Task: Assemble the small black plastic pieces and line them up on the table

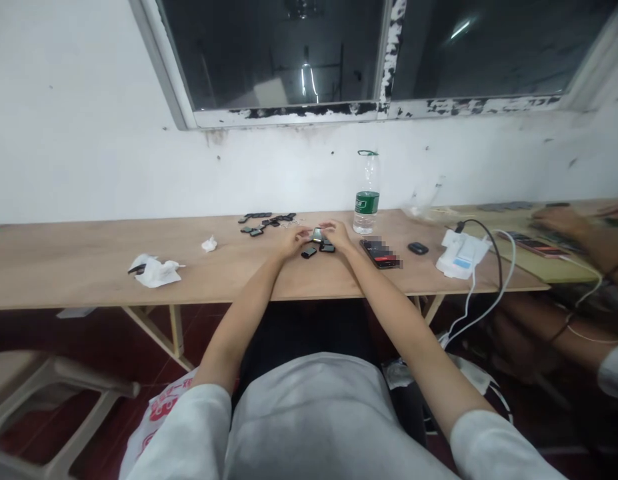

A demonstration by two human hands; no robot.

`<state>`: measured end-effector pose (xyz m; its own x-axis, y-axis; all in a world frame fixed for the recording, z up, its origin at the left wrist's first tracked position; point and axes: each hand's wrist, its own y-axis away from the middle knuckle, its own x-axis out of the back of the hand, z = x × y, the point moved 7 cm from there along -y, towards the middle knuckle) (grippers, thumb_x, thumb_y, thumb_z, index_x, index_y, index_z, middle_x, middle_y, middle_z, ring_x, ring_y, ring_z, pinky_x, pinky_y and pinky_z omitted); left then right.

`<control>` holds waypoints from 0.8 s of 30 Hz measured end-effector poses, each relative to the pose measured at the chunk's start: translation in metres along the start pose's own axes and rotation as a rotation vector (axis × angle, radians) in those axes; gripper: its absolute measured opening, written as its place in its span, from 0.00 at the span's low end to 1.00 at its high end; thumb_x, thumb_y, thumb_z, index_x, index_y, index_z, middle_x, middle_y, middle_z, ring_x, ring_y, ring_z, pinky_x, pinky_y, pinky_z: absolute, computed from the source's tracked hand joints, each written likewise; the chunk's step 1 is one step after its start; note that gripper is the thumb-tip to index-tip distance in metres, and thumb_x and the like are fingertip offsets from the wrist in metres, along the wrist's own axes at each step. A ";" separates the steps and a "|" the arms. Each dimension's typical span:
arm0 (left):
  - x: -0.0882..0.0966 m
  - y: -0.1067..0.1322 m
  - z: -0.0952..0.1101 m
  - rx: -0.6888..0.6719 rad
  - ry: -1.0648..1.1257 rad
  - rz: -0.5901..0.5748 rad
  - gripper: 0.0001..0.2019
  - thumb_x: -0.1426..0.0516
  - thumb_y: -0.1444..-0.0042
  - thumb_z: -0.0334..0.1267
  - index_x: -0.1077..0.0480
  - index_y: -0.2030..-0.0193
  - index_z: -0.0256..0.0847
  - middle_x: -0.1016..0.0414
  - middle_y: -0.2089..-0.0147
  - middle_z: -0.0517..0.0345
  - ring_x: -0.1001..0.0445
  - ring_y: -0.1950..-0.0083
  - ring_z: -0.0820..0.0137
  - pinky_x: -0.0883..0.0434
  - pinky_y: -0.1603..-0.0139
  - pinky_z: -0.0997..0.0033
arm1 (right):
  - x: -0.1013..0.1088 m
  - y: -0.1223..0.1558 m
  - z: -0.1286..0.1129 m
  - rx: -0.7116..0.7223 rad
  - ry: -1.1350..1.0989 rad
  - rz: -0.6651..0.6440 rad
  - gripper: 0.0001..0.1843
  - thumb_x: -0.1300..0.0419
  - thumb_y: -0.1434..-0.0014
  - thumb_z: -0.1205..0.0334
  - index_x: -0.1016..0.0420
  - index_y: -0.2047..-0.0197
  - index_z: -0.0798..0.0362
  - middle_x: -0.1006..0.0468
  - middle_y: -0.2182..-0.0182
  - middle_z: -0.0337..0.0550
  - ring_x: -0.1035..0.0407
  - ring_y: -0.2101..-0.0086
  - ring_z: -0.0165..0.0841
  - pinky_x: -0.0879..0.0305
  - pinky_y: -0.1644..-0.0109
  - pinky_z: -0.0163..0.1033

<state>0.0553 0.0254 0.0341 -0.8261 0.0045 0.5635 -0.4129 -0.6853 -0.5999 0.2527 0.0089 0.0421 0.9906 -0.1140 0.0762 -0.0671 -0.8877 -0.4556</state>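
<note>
A small flat rectangular piece with a dark edge and a shiny pale face (317, 235) is held up between my two hands over the wooden table (233, 270). My left hand (295, 240) pinches its left side, while the fingertips of my right hand (337, 235) close on its right side. Just below lies a similar dark piece (309, 253), and another dark piece (327, 247) rests under my right hand. Beyond my left hand, several more small dark pieces (257, 232) are scattered in a loose group. What exactly these pieces are is too small to tell.
A water bottle (367, 203) stands near the wall, behind a phone (380, 253). Right of these are a black oval object (417, 248) and a white power strip (461, 255) with cables. Crumpled tissues (159, 272) lie left. A co-worker's hand (556, 217) is far right.
</note>
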 end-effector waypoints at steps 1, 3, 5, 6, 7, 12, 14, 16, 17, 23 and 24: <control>-0.003 -0.001 0.002 0.000 0.006 -0.004 0.17 0.33 0.34 0.39 0.21 0.40 0.38 0.15 0.47 0.45 0.17 0.48 0.58 0.20 0.49 0.62 | 0.001 -0.001 0.002 -0.018 -0.017 0.035 0.12 0.32 0.50 0.65 0.19 0.59 0.53 0.13 0.55 0.53 0.19 0.54 0.43 0.21 0.44 0.49; -0.007 -0.002 0.006 0.003 0.029 -0.013 0.21 0.30 0.37 0.38 0.22 0.38 0.39 0.15 0.47 0.45 0.17 0.48 0.57 0.20 0.48 0.61 | 0.004 -0.003 0.005 -0.056 -0.054 0.101 0.14 0.31 0.50 0.64 0.19 0.58 0.53 0.14 0.56 0.51 0.19 0.55 0.42 0.20 0.46 0.48; -0.011 -0.003 0.007 0.013 0.069 -0.017 0.23 0.30 0.38 0.37 0.23 0.37 0.40 0.14 0.47 0.45 0.16 0.48 0.56 0.19 0.47 0.59 | 0.003 -0.004 0.008 -0.095 -0.102 0.127 0.14 0.30 0.49 0.63 0.18 0.57 0.53 0.15 0.60 0.48 0.19 0.59 0.40 0.19 0.49 0.46; -0.013 -0.003 0.008 0.020 0.094 -0.017 0.23 0.30 0.37 0.37 0.23 0.36 0.40 0.14 0.47 0.45 0.15 0.48 0.56 0.19 0.47 0.59 | 0.001 -0.004 0.009 -0.110 -0.135 0.121 0.14 0.30 0.48 0.63 0.18 0.57 0.53 0.15 0.62 0.45 0.20 0.61 0.39 0.19 0.51 0.46; -0.014 -0.003 0.008 0.026 0.118 -0.017 0.24 0.30 0.37 0.37 0.24 0.35 0.41 0.14 0.48 0.46 0.15 0.48 0.56 0.19 0.46 0.58 | -0.001 -0.004 0.009 -0.118 -0.174 0.105 0.13 0.30 0.47 0.63 0.18 0.56 0.53 0.16 0.64 0.43 0.20 0.63 0.38 0.19 0.51 0.45; -0.013 -0.003 0.006 0.026 0.163 0.052 0.22 0.34 0.33 0.43 0.24 0.35 0.39 0.14 0.50 0.46 0.14 0.54 0.59 0.17 0.52 0.59 | -0.015 0.001 0.010 -0.153 -0.338 -0.046 0.18 0.24 0.47 0.64 0.17 0.52 0.52 0.20 0.67 0.39 0.20 0.61 0.36 0.18 0.47 0.44; -0.009 -0.002 0.005 0.025 0.151 0.078 0.20 0.36 0.31 0.43 0.23 0.36 0.38 0.14 0.52 0.45 0.16 0.60 0.61 0.18 0.57 0.61 | -0.020 0.004 0.011 -0.162 -0.331 -0.105 0.20 0.21 0.47 0.63 0.18 0.53 0.52 0.21 0.66 0.39 0.20 0.62 0.36 0.17 0.46 0.45; -0.007 -0.001 0.003 0.029 0.144 0.076 0.20 0.37 0.30 0.42 0.23 0.37 0.36 0.15 0.56 0.46 0.19 0.62 0.63 0.19 0.59 0.63 | -0.022 0.005 0.011 -0.146 -0.309 -0.133 0.20 0.20 0.47 0.62 0.20 0.54 0.52 0.21 0.65 0.39 0.20 0.63 0.35 0.16 0.47 0.45; -0.006 -0.001 0.002 0.035 0.137 0.074 0.20 0.38 0.30 0.42 0.23 0.36 0.35 0.15 0.58 0.47 0.19 0.63 0.63 0.20 0.60 0.63 | -0.022 0.005 0.011 -0.134 -0.299 -0.136 0.19 0.20 0.47 0.62 0.20 0.55 0.52 0.21 0.65 0.39 0.20 0.64 0.34 0.16 0.48 0.45; 0.000 -0.005 0.000 -0.035 -0.063 0.082 0.16 0.42 0.28 0.38 0.20 0.40 0.36 0.16 0.49 0.43 0.19 0.54 0.60 0.20 0.49 0.58 | -0.018 0.001 0.013 -0.109 -0.271 -0.055 0.16 0.21 0.48 0.66 0.24 0.63 0.51 0.20 0.66 0.39 0.20 0.67 0.34 0.15 0.52 0.45; 0.001 -0.006 0.002 -0.075 -0.111 0.079 0.16 0.42 0.28 0.36 0.20 0.40 0.36 0.17 0.45 0.41 0.19 0.50 0.58 0.20 0.45 0.56 | -0.017 0.000 0.014 -0.105 -0.271 -0.045 0.16 0.21 0.48 0.66 0.24 0.63 0.51 0.20 0.65 0.39 0.20 0.67 0.34 0.14 0.52 0.45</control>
<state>0.0581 0.0282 0.0391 -0.8116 -0.1309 0.5693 -0.3787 -0.6240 -0.6835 0.2370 0.0167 0.0286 0.9877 0.0373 -0.1517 -0.0204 -0.9319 -0.3622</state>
